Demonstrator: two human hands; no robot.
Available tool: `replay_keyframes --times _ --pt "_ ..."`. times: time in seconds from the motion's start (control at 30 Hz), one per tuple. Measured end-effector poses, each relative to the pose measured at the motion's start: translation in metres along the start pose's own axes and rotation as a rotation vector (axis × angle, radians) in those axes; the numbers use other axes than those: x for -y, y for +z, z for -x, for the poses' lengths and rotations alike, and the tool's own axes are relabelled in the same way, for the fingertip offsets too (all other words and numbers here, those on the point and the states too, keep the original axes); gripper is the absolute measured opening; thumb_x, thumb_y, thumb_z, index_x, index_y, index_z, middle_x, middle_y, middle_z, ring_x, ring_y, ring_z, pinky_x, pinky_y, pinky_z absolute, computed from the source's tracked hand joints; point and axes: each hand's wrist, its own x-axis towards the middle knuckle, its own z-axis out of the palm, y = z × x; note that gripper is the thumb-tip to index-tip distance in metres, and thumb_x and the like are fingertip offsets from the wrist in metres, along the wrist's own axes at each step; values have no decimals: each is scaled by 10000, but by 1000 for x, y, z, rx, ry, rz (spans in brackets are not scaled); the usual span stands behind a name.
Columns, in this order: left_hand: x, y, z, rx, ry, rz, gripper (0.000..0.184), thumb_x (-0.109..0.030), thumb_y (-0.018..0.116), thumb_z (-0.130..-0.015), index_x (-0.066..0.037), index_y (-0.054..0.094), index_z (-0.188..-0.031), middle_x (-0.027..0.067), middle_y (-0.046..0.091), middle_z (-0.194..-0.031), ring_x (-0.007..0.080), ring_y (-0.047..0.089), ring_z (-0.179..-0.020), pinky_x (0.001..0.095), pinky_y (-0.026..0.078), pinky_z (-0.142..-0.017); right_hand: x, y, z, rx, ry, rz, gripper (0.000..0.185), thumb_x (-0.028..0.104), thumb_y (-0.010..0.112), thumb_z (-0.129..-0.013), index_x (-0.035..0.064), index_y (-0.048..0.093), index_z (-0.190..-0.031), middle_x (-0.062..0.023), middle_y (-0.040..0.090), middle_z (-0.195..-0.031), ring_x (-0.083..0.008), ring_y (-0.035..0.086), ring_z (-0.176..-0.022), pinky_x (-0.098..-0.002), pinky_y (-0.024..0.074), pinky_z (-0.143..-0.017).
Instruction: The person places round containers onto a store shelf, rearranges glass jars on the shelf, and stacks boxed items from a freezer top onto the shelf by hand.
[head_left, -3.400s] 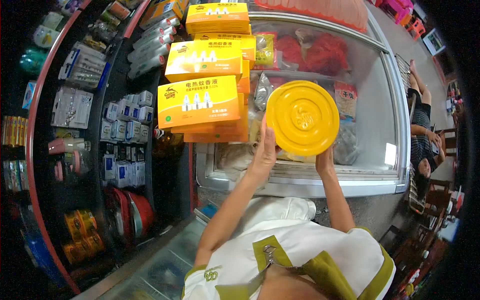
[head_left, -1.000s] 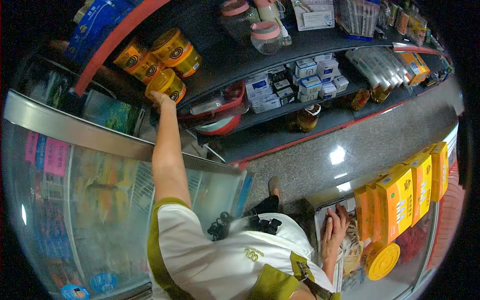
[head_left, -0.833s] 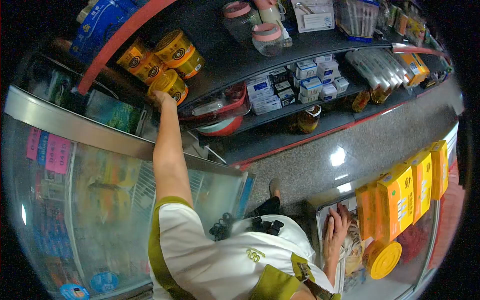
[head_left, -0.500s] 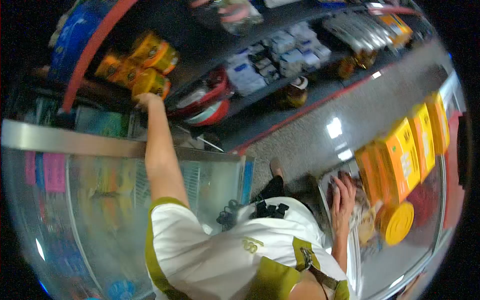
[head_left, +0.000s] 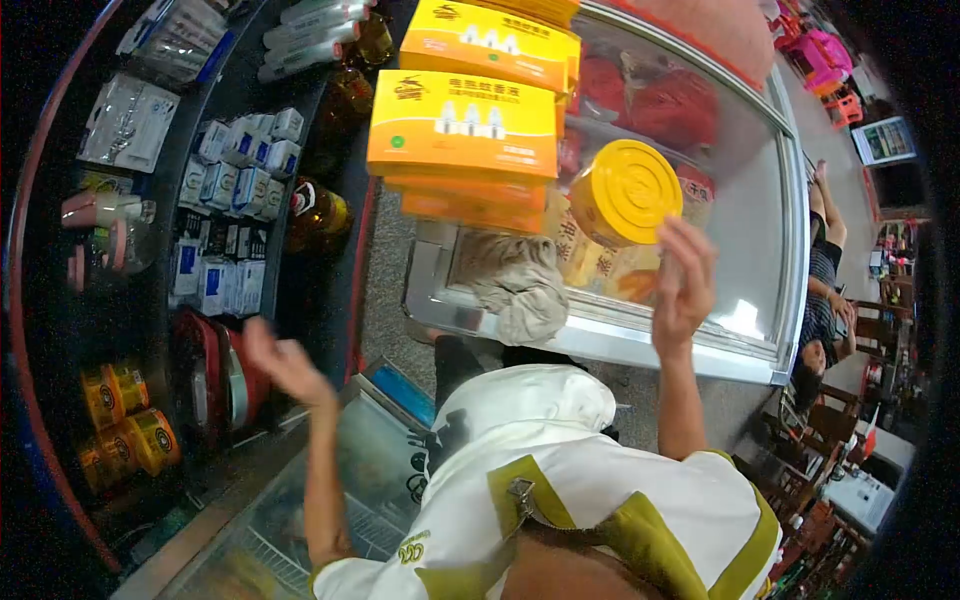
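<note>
My left hand (head_left: 288,366), smeared by motion, is in the air in front of the dark shelf with its fingers loosely stretched and nothing visible in them. Behind it are red-and-white packs (head_left: 205,375). Further down the shelf stand several yellow tubs (head_left: 140,440), stacked. On the right, my right hand (head_left: 685,275) reaches up with fingers extended beside a round yellow tub (head_left: 630,190) with a ridged lid. The fingertips overlap the tub's lower edge; whether they touch it, I cannot tell. That tub stands on a glass-topped freezer (head_left: 745,230).
Orange-and-yellow boxes (head_left: 465,120) are stacked on the freezer, with a crumpled grey cloth (head_left: 520,285) near its corner. Small white boxes (head_left: 235,180) and an amber bottle (head_left: 315,215) are on the shelves. Another person (head_left: 825,300) is at far right. A second glass-topped case (head_left: 290,520) is lower left.
My view has turned to the right. My left hand has come away from a yellow tub on the shelf. My right hand has lifted from the freezer's edge to the tub there.
</note>
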Motion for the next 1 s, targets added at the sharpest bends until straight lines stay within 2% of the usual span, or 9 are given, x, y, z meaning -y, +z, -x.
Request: replay_keyframes --times 0.07,0.1,0.23,0.37,0.47,0.53,0.63,0.9,1.0 --pt "-50 35 42 379 117 181 500 -113 501 -887 53 396 -1347 221 380 -1404 360 357 -1317 452 278 -1099 -28 -11 -14 -37 129 35 324 228 530 -928 51 614 -1186 -145 581 -1233 -263 509 -1189 -399 371 -1020" --pt "-83 47 47 537 335 139 597 35 455 -776 31 389 -1369 195 398 -1404 339 348 -1334 426 250 -1127 -49 -10 -16 -56 221 -10 357 259 524 -938 58 590 -1226 -141 560 -1266 -259 487 -1216 -396 359 -1032" --pt "-162 118 66 885 203 614 596 -107 511 -885 35 297 -1423 216 322 -1460 337 322 -1353 420 247 -1126 -121 3 -21 -62 756 -540 481 369 506 -960 77 492 -1341 -98 487 -1365 -238 413 -1297 -390 320 -1073" --pt "-206 197 68 884 -517 1084 576 -263 455 -992 18 241 -1448 213 277 -1485 321 270 -1388 394 202 -1140 -177 20 -8 101 823 -901 546 438 434 -987 75 420 -1394 -52 447 -1415 -195 381 -1330 -382 286 -1114" --pt "-213 256 68 795 -405 913 528 -317 432 -1004 4 309 -1404 209 368 -1407 293 362 -1316 402 278 -1088 -165 33 -6 113 824 -906 548 447 396 -997 82 404 -1407 -43 449 -1419 -177 397 -1321 -370 290 -1114" --pt "-202 305 81 835 -334 807 676 -396 450 -982 41 207 -1436 230 257 -1473 313 247 -1378 403 195 -1128 -191 40 15 81 784 -1032 484 335 448 -987 91 402 -1402 -62 488 -1373 -185 452 -1274 -373 332 -1088" --pt "-206 325 95 871 -318 518 839 -471 484 -953 75 111 -1469 274 153 -1529 361 131 -1436 416 110 -1167 -173 45 12 160 813 -1009 540 407 444 -963 56 427 -1373 -98 469 -1397 -211 440 -1290 -390 279 -1113" --pt "-221 274 102 1071 -271 642 924 -498 536 -924 -21 -14 -1494 256 103 -1520 387 57 -1431 429 100 -1163 -144 16 66 7 1056 -971 611 445 440 -960 19 379 -1394 -118 423 -1421 -236 393 -1317 -407 244 -1123" --pt "-213 261 118 821 99 1012 936 -457 571 -921 -57 -46 -1500 197 91 -1533 351 74 -1430 423 97 -1163 -155 -7 102 -118 908 -778 640 448 456 -946 24 360 -1414 -134 381 -1451 -270 365 -1335 -434 247 -1120"
